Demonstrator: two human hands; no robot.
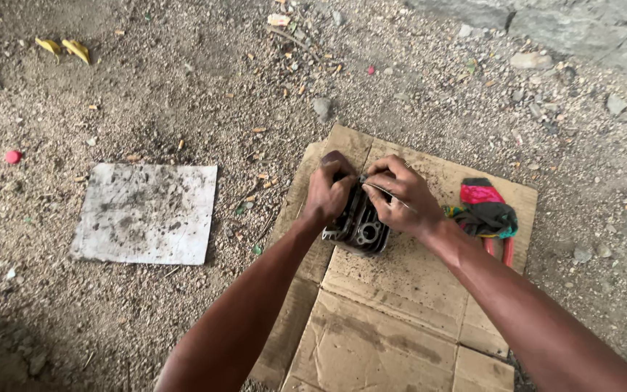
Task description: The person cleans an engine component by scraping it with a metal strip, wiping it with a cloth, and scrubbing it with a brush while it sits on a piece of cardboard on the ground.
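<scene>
Scraping step, by the look. Left hand (328,192) gripping metal engine part (357,221) on the cardboard (393,319); right hand (400,196) closed on thin blade (386,192). Next probably needing steady, careful strokes.

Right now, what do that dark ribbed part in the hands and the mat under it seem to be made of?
Ribbed part: probably cast metal, dull grey-black, with cooling fins and a round bore. Mat: brown corrugated cardboard, creased along its folds and stained dark.
</scene>
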